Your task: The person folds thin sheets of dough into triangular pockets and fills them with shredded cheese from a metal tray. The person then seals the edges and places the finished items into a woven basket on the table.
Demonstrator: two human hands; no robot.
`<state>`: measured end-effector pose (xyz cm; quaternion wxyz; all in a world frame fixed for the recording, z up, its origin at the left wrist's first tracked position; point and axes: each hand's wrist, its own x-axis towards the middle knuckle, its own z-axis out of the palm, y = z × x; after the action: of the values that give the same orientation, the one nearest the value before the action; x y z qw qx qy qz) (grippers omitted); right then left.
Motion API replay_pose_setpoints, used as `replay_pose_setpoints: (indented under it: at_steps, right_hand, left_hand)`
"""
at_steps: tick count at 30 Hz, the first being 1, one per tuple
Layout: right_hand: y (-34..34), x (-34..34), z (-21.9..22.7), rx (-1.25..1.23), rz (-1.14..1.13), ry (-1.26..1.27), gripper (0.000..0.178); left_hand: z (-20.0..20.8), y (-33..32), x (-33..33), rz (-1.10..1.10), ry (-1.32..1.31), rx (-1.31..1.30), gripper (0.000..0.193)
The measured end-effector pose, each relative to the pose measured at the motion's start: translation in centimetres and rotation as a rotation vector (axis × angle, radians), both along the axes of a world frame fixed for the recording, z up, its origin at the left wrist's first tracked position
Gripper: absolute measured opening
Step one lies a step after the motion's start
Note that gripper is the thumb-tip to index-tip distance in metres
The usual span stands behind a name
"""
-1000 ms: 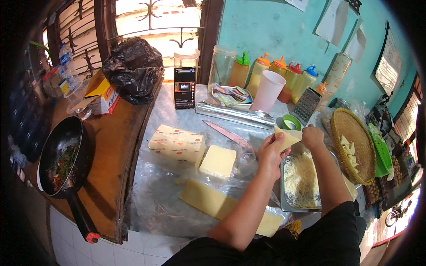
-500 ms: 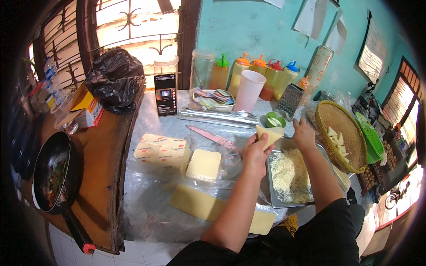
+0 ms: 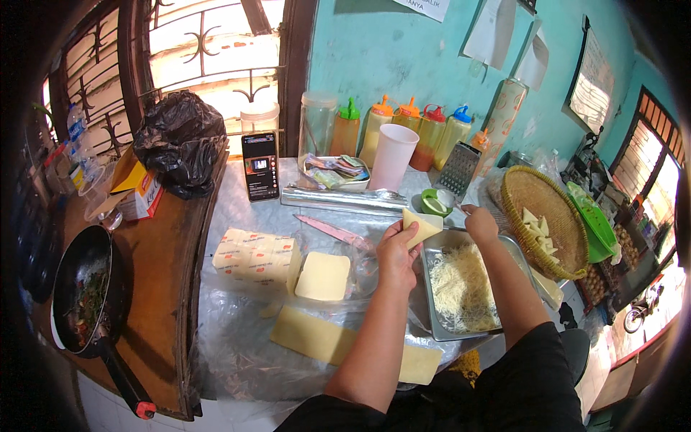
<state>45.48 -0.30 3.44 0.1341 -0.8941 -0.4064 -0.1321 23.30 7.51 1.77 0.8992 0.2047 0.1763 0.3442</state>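
My left hand (image 3: pixel 398 252) pinches a pale dough wrapper folded into a cone (image 3: pixel 421 227), above the left edge of a metal tray. My right hand (image 3: pixel 481 223) is closed on what looks like a spoon (image 3: pixel 448 197), its far end at a small green bowl (image 3: pixel 430 205) with something white in it. Below that hand, the metal tray (image 3: pixel 437 317) holds grated white cheese (image 3: pixel 461 288). Flat strips of dough wrapper (image 3: pixel 309 335) lie on the table under and beside my left forearm.
A wrapped block (image 3: pixel 255 255), a pale cheese slab (image 3: pixel 323 276) and a pink knife (image 3: pixel 335 232) lie left. Behind stand a phone (image 3: pixel 260 169), foil roll (image 3: pixel 342 200), white cup (image 3: pixel 394 155), grater (image 3: pixel 458 169) and sauce bottles. A woven basket (image 3: pixel 515 209) with folded triangles stands right.
My right hand has come down and left toward the green bowl, and a spoon now shows there. My left hand still holds the folded wrapper, tilted slightly differently. The whole view has shifted a little.
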Motion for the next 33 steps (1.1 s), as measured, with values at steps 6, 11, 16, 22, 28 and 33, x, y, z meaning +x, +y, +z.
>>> replay_pose_setpoints:
  at_steps: [6,11,16,22,28,33]
  right_hand:
    - [-2.8,-3.6,4.7,0.442,0.007,0.966,0.041]
    - [-6.6,-9.3,7.5,0.519,0.142,0.872,0.037]
    - [-9.3,-12.5,7.6,0.352,0.248,0.284,0.031]
    - [-9.5,-14.6,7.5,0.241,0.234,-0.100,0.026]
    - [-9.2,-14.5,7.1,0.231,0.214,-0.108,0.027]
    - [-10.7,-14.1,7.3,0.183,0.158,-0.144,0.027]
  left_hand:
    - [0.8,-0.3,-0.3,-0.058,-0.073,0.008,0.026]
    - [1.0,-0.3,-0.3,-0.047,-0.094,0.103,0.030]
    - [1.3,-0.5,-0.5,-0.084,-0.109,0.187,0.033]
    - [1.8,-1.1,-0.7,-0.153,-0.075,0.232,0.037]
    - [1.9,-1.1,-0.8,-0.146,-0.062,0.221,0.037]
    - [1.6,-0.9,-0.6,-0.153,-0.073,0.251,0.035]
